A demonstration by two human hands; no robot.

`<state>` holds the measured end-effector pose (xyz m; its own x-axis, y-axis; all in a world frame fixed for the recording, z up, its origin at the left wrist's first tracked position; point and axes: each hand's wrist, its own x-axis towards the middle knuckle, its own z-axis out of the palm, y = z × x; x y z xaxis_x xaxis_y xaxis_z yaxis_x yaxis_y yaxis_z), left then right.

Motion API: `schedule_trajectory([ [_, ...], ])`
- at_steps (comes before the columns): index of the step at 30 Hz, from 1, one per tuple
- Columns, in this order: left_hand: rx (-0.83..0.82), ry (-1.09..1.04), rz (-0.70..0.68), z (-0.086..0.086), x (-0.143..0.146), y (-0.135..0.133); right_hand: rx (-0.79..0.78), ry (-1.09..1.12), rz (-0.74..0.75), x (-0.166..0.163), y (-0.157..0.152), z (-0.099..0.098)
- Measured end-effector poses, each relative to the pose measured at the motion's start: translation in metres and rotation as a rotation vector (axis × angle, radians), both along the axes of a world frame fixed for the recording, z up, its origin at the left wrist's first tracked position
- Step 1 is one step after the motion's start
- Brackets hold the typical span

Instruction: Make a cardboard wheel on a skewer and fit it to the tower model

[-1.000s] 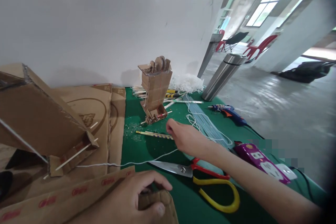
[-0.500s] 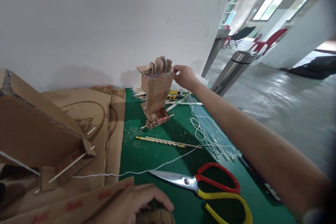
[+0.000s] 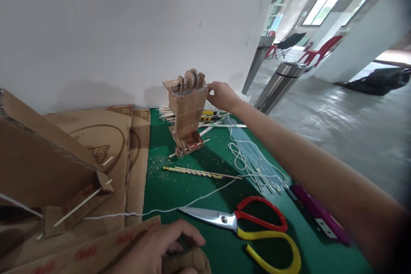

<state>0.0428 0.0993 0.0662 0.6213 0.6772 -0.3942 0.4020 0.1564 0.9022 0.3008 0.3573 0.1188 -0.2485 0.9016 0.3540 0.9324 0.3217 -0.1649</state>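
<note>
My right hand point(image 3: 221, 95) reaches out with thumb and fingertips pinched at the upper right edge of a small cardboard model point(image 3: 189, 109). The model stands upright, with round cardboard wheels at its top, a red thread down its front, and a stick through its base. My left hand point(image 3: 163, 244) is low in the view, its fingers curled over a cardboard piece point(image 3: 189, 261) that the bottom edge partly cuts off. Scissors point(image 3: 224, 220) with a red and a yellow handle lie just beyond the left hand.
On the left a larger cardboard build point(image 3: 48, 158) rests over flat cardboard point(image 3: 136, 171). White string point(image 3: 195, 200) crosses the green table. A patterned pencil point(image 3: 192, 172), clear glue sticks point(image 3: 257, 158) and a purple case point(image 3: 321, 216) lie around. A white board point(image 3: 128, 38) stands behind.
The view has shifted slightly, so most things sit a little further left. The red thread on the small model and more of the purple case now show. Both hands keep their holds.
</note>
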Motion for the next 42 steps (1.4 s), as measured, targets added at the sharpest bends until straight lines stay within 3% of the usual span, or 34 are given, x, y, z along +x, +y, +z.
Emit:
schedule_trajectory([
  [3,-0.016,-0.039,0.077,0.000,0.002,-0.003,-0.039,-0.007,0.012,0.010,-0.042,0.002],
  [7,-0.062,-0.059,0.125,0.003,0.004,-0.004,-0.222,-0.047,0.074,0.017,-0.128,0.002],
  [11,0.015,-0.111,0.141,0.002,0.003,-0.003,-0.723,0.184,0.175,-0.002,-0.216,-0.002],
  [15,0.119,-0.144,0.106,-0.001,0.002,-0.002,-0.992,0.416,0.250,-0.031,-0.263,-0.020],
  [20,0.154,-0.150,0.093,0.001,0.001,-0.003,-1.069,0.748,0.263,-0.043,-0.274,-0.041],
  [26,0.141,-0.204,0.058,0.002,-0.001,-0.005,-1.216,1.053,0.289,-0.043,-0.276,-0.046],
  [29,0.165,-0.194,0.056,0.001,-0.001,-0.005,-1.185,1.009,0.277,-0.045,-0.280,-0.047],
  [35,0.195,-0.141,0.043,0.001,0.001,-0.005,-0.951,0.836,0.242,-0.047,-0.279,-0.046],
  [42,0.221,-0.047,0.033,0.002,-0.001,-0.007,-0.923,0.675,0.213,-0.039,-0.277,-0.035],
])
